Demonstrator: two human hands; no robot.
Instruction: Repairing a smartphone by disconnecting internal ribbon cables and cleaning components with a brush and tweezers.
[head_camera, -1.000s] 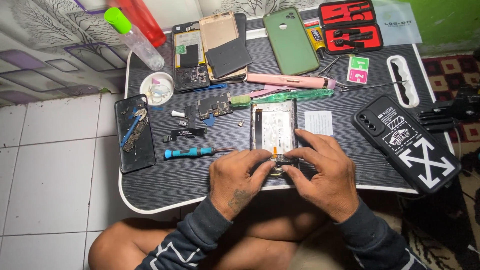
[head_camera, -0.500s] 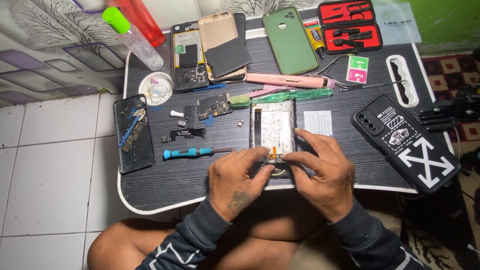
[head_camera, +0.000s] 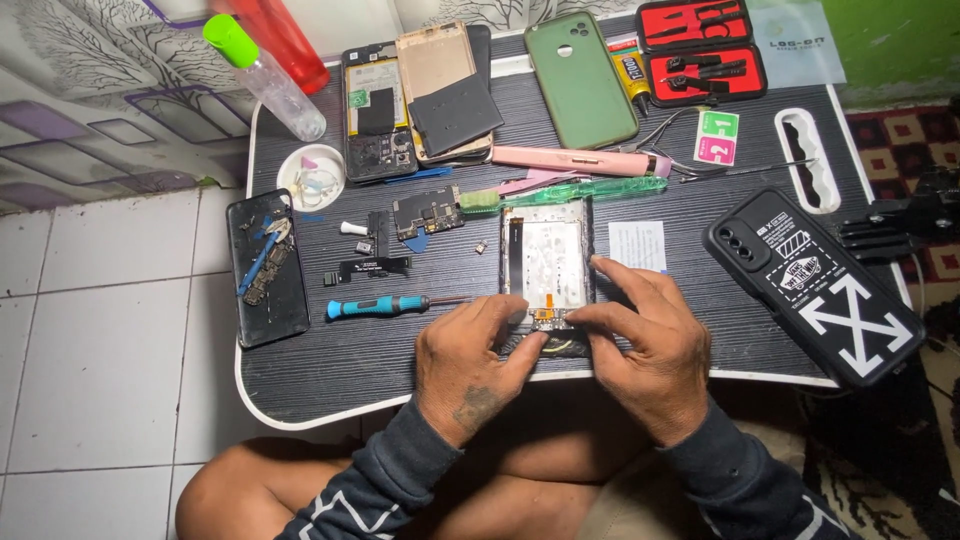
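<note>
Pressing in at the lower end of the opened phone (head_camera: 547, 262), both hands have barely shifted from a second ago; the left hand (head_camera: 470, 362) has slid its fingertips a little further under the bottom edge, so the work stays on that same spot. The right hand (head_camera: 640, 340) pinches the small gold-coloured part at the phone's bottom end, fingers bent together, while the left hand's fingers press close beside it. Stripped of its back, the phone shows a pale metal frame and lies upright near the front edge of the dark ribbed desk (head_camera: 330, 370), with a blue screwdriver (head_camera: 385, 306) just left.
</note>
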